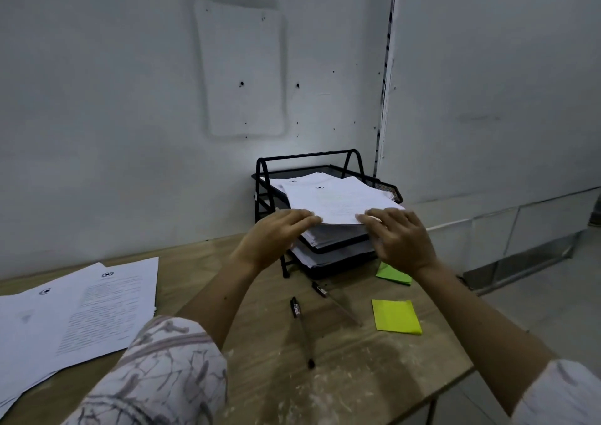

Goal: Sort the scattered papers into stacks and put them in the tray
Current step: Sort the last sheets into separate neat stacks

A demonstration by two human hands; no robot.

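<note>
We press flat, straight fingers [305, 218] on the stack [338, 198] in the tray [387, 186], while papers [81, 311] wait left on the tabletop [341, 376]

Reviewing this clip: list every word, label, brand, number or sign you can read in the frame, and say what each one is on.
No text here can be read.
Papers on the table: a round emblem above printed lines, too small and blurred to read.
Top sheet on the tray stack: the same round emblem above faint print, unreadable.
Pens: a light label on each barrel, too small to read.
Yellow sticky pad and green one: no writing visible.
</note>
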